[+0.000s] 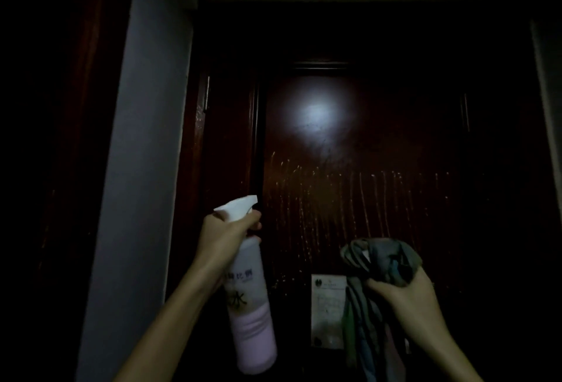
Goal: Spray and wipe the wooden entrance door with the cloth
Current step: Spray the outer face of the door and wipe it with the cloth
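A pale wall is edging the dark wooden door, streaked with spray. The left hand is gripping a spray bottle; the right hand is clutching a bunched cloth just before the door, beside a notice.

Darkness swallows most of the dark reddish-brown wooden door, and white glare hides its grain mid-panel. Print on the pale rectangular paper notice is too small to read, and the crumpled grey-green cloth covers its right edge. The left hand hides the neck of the pink-and-white plastic spray bottle. The cloth's hanging tail runs off the bottom edge.
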`<action>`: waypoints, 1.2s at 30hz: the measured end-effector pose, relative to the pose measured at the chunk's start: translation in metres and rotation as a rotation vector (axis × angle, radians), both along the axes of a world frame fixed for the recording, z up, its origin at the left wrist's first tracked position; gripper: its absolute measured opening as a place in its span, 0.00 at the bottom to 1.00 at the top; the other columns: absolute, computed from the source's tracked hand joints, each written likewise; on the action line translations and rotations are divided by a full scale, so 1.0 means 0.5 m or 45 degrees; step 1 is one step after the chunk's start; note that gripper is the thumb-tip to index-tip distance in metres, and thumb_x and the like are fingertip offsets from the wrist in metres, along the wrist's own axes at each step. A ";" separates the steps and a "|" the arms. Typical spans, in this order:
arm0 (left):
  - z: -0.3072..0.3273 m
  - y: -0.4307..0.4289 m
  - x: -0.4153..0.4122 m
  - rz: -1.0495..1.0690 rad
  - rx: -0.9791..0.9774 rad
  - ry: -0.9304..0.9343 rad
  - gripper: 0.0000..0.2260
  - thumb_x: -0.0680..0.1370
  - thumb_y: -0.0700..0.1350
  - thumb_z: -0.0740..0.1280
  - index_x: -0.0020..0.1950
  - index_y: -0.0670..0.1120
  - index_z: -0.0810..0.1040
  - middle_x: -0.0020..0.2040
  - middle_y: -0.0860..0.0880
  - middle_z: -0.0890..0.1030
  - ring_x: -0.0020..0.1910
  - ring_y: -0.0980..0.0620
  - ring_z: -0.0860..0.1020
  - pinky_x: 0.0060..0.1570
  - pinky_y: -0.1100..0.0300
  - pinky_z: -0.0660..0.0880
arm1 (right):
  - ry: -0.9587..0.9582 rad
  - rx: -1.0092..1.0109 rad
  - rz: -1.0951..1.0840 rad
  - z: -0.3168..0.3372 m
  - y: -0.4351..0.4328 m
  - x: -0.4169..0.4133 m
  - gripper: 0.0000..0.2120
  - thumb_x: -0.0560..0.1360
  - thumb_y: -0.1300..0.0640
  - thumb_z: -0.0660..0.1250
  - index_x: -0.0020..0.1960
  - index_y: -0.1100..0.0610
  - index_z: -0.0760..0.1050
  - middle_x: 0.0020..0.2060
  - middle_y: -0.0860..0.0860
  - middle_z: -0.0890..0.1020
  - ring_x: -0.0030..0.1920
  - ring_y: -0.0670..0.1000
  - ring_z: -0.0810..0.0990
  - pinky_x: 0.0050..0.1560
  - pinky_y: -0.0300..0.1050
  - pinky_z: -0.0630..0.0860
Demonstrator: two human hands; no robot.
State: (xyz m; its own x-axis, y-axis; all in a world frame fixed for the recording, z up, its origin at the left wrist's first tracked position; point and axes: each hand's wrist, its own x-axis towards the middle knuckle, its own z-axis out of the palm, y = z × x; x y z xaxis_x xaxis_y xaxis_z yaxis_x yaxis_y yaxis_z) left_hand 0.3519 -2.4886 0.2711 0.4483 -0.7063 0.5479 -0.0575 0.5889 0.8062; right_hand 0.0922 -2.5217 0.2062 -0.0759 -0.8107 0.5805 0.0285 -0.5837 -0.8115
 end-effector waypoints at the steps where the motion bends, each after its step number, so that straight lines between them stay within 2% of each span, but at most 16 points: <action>1: 0.006 0.001 -0.002 -0.023 0.013 0.006 0.07 0.76 0.42 0.74 0.52 0.42 0.83 0.41 0.44 0.86 0.39 0.46 0.84 0.35 0.60 0.80 | 0.029 -0.032 0.002 0.013 -0.012 0.001 0.22 0.66 0.68 0.76 0.52 0.48 0.76 0.45 0.50 0.84 0.47 0.49 0.83 0.45 0.47 0.78; 4: 0.028 0.003 -0.009 -0.078 0.005 0.041 0.07 0.76 0.43 0.74 0.52 0.43 0.81 0.38 0.44 0.84 0.33 0.48 0.82 0.33 0.59 0.78 | 0.112 -0.080 0.023 0.070 -0.003 0.016 0.21 0.67 0.67 0.76 0.54 0.48 0.75 0.47 0.50 0.85 0.49 0.52 0.84 0.52 0.54 0.81; 6: 0.051 0.006 -0.013 -0.069 -0.020 0.045 0.07 0.76 0.45 0.74 0.51 0.45 0.80 0.38 0.45 0.84 0.33 0.48 0.82 0.35 0.58 0.79 | 0.156 -0.111 0.023 0.101 -0.001 0.021 0.21 0.67 0.67 0.75 0.54 0.48 0.75 0.48 0.50 0.85 0.50 0.52 0.84 0.54 0.55 0.80; 8: 0.072 0.007 -0.019 -0.031 -0.048 0.016 0.07 0.76 0.46 0.75 0.50 0.45 0.80 0.37 0.45 0.83 0.35 0.47 0.82 0.39 0.56 0.80 | 0.201 -0.163 0.001 0.128 0.003 0.026 0.21 0.67 0.67 0.75 0.53 0.47 0.75 0.48 0.49 0.84 0.49 0.51 0.84 0.54 0.54 0.81; 11: 0.091 0.002 -0.021 0.071 -0.093 -0.027 0.12 0.74 0.47 0.76 0.52 0.40 0.81 0.34 0.45 0.83 0.34 0.46 0.84 0.45 0.50 0.82 | 0.238 -0.188 0.000 0.149 0.000 0.028 0.22 0.67 0.66 0.75 0.54 0.47 0.74 0.49 0.48 0.84 0.50 0.50 0.84 0.54 0.52 0.80; 13: 0.094 -0.002 -0.017 0.123 -0.098 -0.044 0.14 0.72 0.49 0.76 0.51 0.40 0.81 0.35 0.45 0.84 0.36 0.44 0.86 0.47 0.46 0.83 | 0.261 -0.179 0.009 0.152 -0.003 0.026 0.22 0.67 0.65 0.76 0.56 0.48 0.75 0.49 0.48 0.85 0.51 0.50 0.84 0.56 0.54 0.80; 17: 0.096 -0.004 -0.013 0.148 -0.061 -0.062 0.16 0.68 0.54 0.79 0.48 0.47 0.80 0.45 0.43 0.86 0.45 0.43 0.86 0.52 0.43 0.83 | 0.289 -0.163 0.002 0.148 -0.006 0.020 0.22 0.67 0.66 0.75 0.54 0.47 0.74 0.48 0.49 0.85 0.50 0.50 0.84 0.54 0.54 0.81; 21: 0.087 -0.004 -0.007 0.234 0.000 -0.083 0.16 0.67 0.55 0.78 0.46 0.48 0.79 0.43 0.42 0.86 0.43 0.41 0.86 0.49 0.40 0.83 | 0.320 -0.157 -0.036 0.143 -0.010 0.011 0.22 0.67 0.67 0.75 0.53 0.46 0.74 0.47 0.48 0.84 0.49 0.49 0.84 0.50 0.49 0.80; 23: 0.082 -0.004 0.002 0.316 -0.023 -0.080 0.16 0.67 0.56 0.78 0.44 0.48 0.79 0.43 0.43 0.86 0.42 0.43 0.86 0.47 0.42 0.84 | 0.347 -0.153 -0.041 0.140 -0.015 0.006 0.23 0.67 0.67 0.76 0.56 0.50 0.75 0.47 0.49 0.85 0.48 0.49 0.85 0.50 0.50 0.81; 26: 0.076 -0.010 0.021 0.274 -0.050 -0.059 0.23 0.65 0.59 0.78 0.52 0.47 0.79 0.48 0.45 0.84 0.46 0.45 0.85 0.50 0.44 0.83 | 0.401 -0.144 -0.049 0.132 -0.018 -0.001 0.24 0.66 0.67 0.77 0.56 0.49 0.75 0.46 0.48 0.86 0.46 0.46 0.85 0.47 0.46 0.81; 29: 0.069 -0.021 0.037 0.336 -0.049 -0.106 0.12 0.72 0.54 0.77 0.45 0.50 0.77 0.43 0.47 0.84 0.44 0.46 0.85 0.50 0.45 0.83 | 0.446 -0.145 -0.052 0.125 -0.015 0.001 0.24 0.66 0.66 0.78 0.52 0.44 0.74 0.46 0.48 0.85 0.45 0.43 0.85 0.45 0.42 0.80; 30: 0.065 -0.025 0.042 0.375 -0.057 -0.092 0.11 0.72 0.53 0.76 0.43 0.51 0.77 0.41 0.47 0.84 0.42 0.45 0.85 0.49 0.45 0.83 | 0.452 -0.146 -0.048 0.123 -0.013 0.003 0.24 0.66 0.67 0.78 0.52 0.44 0.74 0.45 0.47 0.85 0.44 0.43 0.85 0.44 0.41 0.79; 32: 0.053 -0.029 0.051 0.443 -0.077 -0.059 0.13 0.72 0.53 0.76 0.47 0.46 0.80 0.40 0.46 0.84 0.40 0.46 0.84 0.43 0.46 0.83 | 0.494 -0.153 -0.046 0.121 -0.011 0.007 0.25 0.65 0.66 0.78 0.53 0.44 0.74 0.46 0.46 0.86 0.44 0.42 0.85 0.46 0.44 0.81; 34: 0.043 -0.029 0.059 0.476 -0.093 -0.071 0.16 0.73 0.54 0.75 0.51 0.44 0.79 0.41 0.48 0.83 0.40 0.50 0.83 0.38 0.54 0.80 | 0.530 -0.165 -0.030 0.118 -0.007 0.008 0.26 0.64 0.64 0.79 0.54 0.43 0.75 0.47 0.45 0.86 0.47 0.44 0.85 0.50 0.50 0.82; 36: 0.039 -0.023 0.063 0.479 -0.105 -0.121 0.15 0.74 0.55 0.75 0.55 0.49 0.77 0.41 0.51 0.81 0.41 0.54 0.80 0.42 0.57 0.77 | 0.559 -0.176 -0.025 0.117 -0.004 0.008 0.26 0.63 0.63 0.80 0.54 0.42 0.75 0.48 0.45 0.86 0.49 0.46 0.85 0.53 0.53 0.82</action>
